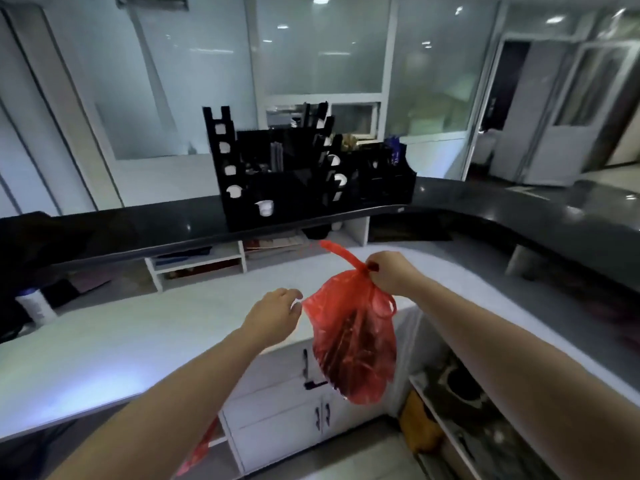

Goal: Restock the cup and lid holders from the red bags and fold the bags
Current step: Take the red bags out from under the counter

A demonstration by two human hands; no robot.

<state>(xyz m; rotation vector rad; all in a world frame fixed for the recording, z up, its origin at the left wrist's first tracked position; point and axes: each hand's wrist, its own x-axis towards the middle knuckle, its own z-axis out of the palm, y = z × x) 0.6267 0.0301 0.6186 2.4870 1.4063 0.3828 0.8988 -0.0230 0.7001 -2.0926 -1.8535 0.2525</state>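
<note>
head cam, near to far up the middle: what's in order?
Red bag held up by left hand and right hand → white counter → dark upper counter → black cup and lid holder → glass partition.

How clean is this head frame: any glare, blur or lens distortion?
Head view: wide-angle bending curves the dark counter; glare washes out the white worktop at lower left; the black holder and background are soft; the red bag is slightly smeared.

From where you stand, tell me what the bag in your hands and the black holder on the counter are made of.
Red bag: thin, glossy plastic film, semi-translucent, crinkled, dark contents showing through. Black holder: apparently rigid acrylic or similar plastic sheet, flat panels with clean cutouts; blur leaves it open.
</note>
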